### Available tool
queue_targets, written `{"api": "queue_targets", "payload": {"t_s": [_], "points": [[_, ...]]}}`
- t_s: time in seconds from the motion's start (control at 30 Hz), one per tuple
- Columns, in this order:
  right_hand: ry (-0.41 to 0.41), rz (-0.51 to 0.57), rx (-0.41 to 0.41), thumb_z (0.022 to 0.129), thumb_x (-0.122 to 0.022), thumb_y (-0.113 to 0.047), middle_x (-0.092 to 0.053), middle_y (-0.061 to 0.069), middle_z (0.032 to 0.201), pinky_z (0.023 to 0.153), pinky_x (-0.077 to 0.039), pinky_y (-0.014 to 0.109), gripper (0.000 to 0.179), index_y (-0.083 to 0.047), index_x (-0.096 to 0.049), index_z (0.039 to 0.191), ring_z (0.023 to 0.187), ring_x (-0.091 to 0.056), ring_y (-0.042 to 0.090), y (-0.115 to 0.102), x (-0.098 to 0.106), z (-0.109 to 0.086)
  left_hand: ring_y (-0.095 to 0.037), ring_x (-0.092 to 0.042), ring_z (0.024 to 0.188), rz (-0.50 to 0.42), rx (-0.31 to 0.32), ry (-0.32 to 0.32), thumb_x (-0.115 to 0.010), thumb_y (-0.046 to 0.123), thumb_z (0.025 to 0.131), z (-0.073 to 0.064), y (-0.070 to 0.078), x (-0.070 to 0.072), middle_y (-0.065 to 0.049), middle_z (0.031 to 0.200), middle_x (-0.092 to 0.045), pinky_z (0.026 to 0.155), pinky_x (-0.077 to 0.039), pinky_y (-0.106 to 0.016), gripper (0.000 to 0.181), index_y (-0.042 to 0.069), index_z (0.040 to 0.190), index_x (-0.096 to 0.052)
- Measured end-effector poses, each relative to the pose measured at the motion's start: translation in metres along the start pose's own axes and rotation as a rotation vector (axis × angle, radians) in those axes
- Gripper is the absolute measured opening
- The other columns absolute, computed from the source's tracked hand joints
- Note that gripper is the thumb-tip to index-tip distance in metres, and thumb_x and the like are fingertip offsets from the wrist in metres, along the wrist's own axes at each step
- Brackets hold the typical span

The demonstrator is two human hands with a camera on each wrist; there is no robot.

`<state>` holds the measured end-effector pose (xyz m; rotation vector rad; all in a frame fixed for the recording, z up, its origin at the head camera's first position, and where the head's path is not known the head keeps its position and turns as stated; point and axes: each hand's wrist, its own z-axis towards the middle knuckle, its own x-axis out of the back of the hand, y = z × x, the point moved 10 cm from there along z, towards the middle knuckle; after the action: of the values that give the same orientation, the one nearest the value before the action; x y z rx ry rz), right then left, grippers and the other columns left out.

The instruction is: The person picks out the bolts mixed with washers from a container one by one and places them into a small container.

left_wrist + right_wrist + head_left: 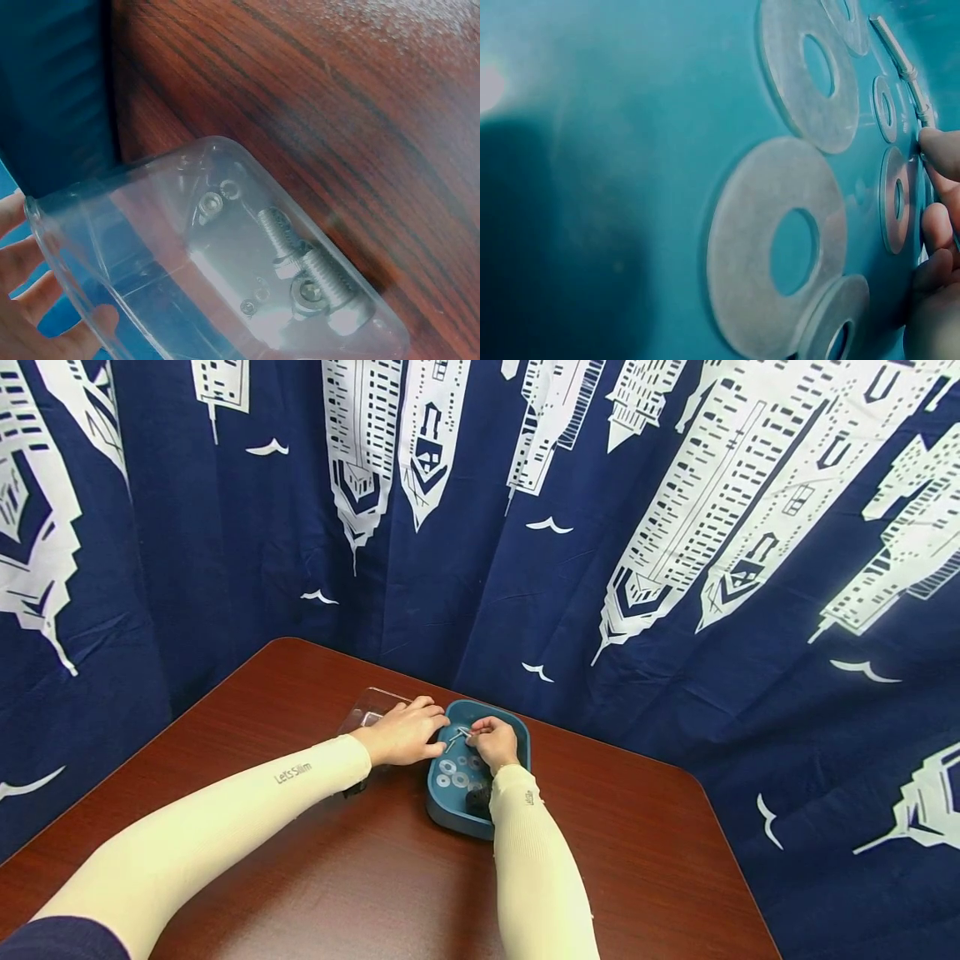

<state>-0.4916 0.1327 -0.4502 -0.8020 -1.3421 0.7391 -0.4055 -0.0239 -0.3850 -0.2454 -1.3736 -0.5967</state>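
Note:
My right hand (495,745) reaches down into a blue tray (522,735), fingertips pinched at one end of a thin silver bolt (896,51). Other slim bolts (453,741) lie beside those fingers at the tray's far left. Several flat washers (739,247) of different sizes are spread over the tray floor, nearer my wrist. My left hand (405,731) rests at the tray's left rim, its fingers spread and holding nothing. Close beside it, a clear plastic box (217,154) holds thick bolts (330,289) and some small nuts or screws (211,203).
Everything stands on a brown wooden table (622,827) near its back edge. A dark blue curtain (465,602) with white building prints hangs right behind it. The clear box sits to the left of the tray, partly behind my left hand in the head view.

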Motion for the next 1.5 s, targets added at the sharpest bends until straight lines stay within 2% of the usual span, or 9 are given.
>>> {"api": "queue_targets", "payload": {"t_s": [0.4,0.63,0.8,1.3,1.5], "points": [[-0.009,-0.001,-0.003,0.076,-0.077,0.004,-0.066,0.001,0.075,0.062,-0.045,0.024,0.018,-0.008,-0.070,0.087,0.069,-0.059,0.014,-0.0057,-0.0038,-0.0013,-0.031,-0.041,0.139,-0.072,-0.032,0.011,-0.062,0.036,0.097,-0.0027,-0.0018,0.0043,-0.012,0.146,-0.054,0.110,-0.040,-0.056,0.051,0.007,0.139,-0.059],[0.017,0.001,-0.008,0.076,-0.076,0.007,-0.065,0.002,0.075,0.062,-0.045,0.024,0.019,-0.005,-0.071,0.090,0.069,-0.058,0.015,-0.0069,0.0038,-0.0028,-0.030,-0.039,0.140,-0.108,-0.017,-0.013,-0.060,0.037,0.098,-0.0006,0.0005,0.0032,-0.010,0.151,-0.050,0.109,-0.040,-0.055,0.052,0.008,0.141,-0.058],[0.000,0.020,-0.006,0.077,-0.075,0.007,-0.065,0.001,0.076,0.062,-0.045,0.023,0.018,-0.004,-0.070,0.091,0.069,-0.058,0.014,-0.0069,0.0024,-0.0028,-0.029,-0.039,0.141,-0.094,-0.004,-0.023,-0.060,0.038,0.099,0.0001,-0.0006,0.0025,-0.008,0.151,-0.050,0.109,-0.040,-0.055,0.051,0.009,0.141,-0.057],[-0.018,0.033,-0.005,0.079,-0.073,0.006,-0.066,0.002,0.075,0.064,-0.046,0.023,0.016,-0.002,-0.070,0.092,0.070,-0.058,0.014,-0.0029,0.0032,-0.0016,-0.029,-0.041,0.138,-0.063,-0.023,-0.041,-0.059,0.040,0.099,0.0036,0.0010,-0.0017,-0.007,0.151,-0.050,0.109,-0.041,-0.054,0.052,0.011,0.142,-0.057],[-0.022,0.033,-0.011,0.080,-0.073,0.004,-0.066,0.001,0.075,0.066,-0.046,0.024,0.015,-0.004,-0.071,0.092,0.071,-0.059,0.014,-0.0028,0.0013,-0.0027,-0.030,-0.043,0.136,-0.052,-0.041,-0.037,-0.059,0.038,0.098,-0.0001,0.0028,0.0004,-0.009,0.148,-0.053,0.108,-0.042,-0.054,0.051,0.010,0.140,-0.058]]}}
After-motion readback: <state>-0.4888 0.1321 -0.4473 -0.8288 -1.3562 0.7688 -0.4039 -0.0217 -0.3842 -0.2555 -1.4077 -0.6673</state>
